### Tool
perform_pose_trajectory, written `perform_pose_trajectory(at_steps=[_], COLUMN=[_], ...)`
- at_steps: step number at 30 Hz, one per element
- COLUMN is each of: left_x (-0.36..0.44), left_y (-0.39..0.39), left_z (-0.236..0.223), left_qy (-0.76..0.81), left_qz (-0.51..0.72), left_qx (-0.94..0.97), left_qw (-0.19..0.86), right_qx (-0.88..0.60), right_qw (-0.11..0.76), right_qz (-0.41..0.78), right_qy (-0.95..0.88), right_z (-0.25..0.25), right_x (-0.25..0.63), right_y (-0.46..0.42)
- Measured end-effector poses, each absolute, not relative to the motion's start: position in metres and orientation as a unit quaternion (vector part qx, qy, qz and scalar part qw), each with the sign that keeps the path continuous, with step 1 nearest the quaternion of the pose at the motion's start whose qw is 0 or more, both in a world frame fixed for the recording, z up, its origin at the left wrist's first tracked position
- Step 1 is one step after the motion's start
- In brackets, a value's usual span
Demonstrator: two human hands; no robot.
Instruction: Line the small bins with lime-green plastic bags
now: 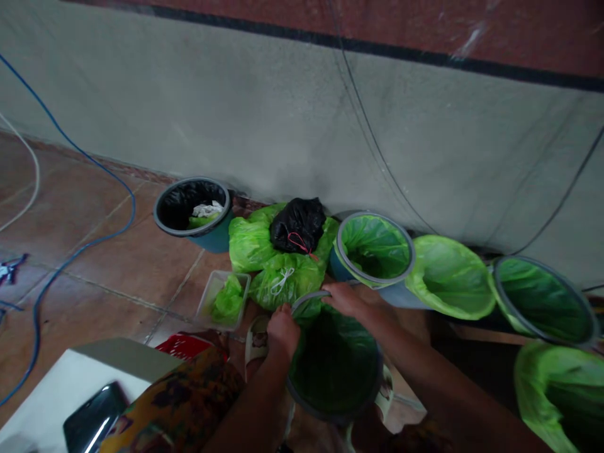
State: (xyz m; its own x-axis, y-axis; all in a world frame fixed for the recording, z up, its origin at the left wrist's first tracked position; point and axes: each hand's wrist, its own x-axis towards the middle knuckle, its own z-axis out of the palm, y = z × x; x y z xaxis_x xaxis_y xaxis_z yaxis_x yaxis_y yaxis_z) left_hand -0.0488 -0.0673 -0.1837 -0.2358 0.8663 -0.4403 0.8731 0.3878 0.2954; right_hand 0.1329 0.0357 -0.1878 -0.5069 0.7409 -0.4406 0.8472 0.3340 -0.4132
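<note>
- Green-lined bin point(334, 416) at low centre, between two slippers point(258, 340), grey rim ring point(307, 298) at its mouth
- Left hand point(284, 330): fingers curled, pinching the ring at its left side
- Right hand point(343, 299): closed over the ring's far edge, fingertips partly hidden
- Done, judging by looks: green liners in five bins, rings showing on three — the handled one, the ringed bin by the bags point(409, 258) and the ringed bin farther right point(581, 302)
- Left, probably: no ring visible on the ringless middle bin point(488, 286) or the ringless corner bin point(521, 377); black-lined bin point(163, 228) has waste in it; can't tell if the handled ring is seated all round
- Count, bins: six — five green-lined, one black-lined
- Count, tied bags: one black bag point(296, 221) on a green heap point(285, 292), probably two or more bags, edges merge
- Count, others: one clear plastic tub point(202, 309) holding one crumpled green bag point(229, 299), one smartphone point(94, 412), one blue cable point(133, 207)
</note>
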Motion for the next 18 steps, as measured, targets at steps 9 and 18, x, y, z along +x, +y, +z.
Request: perform_pose_trajectory(at_steps=[9,18], left_x=[-0.048,-0.017], left_y=[-0.075,-0.035], left_z=[-0.162,-0.137], left_qy=[0.781,0.655], left_qz=[-0.004,0.080], left_qx=[0.562,0.722], left_qw=[0.273,0.210], right_qx=[0.590,0.693], right_qw=[-0.076,-0.159], right_qz=[-0.341,-0.328], right_qy=[0.728,0.622], right_z=[-0.167,-0.162], right_x=[0.161,0.198], right_y=[0.016,-0.041])
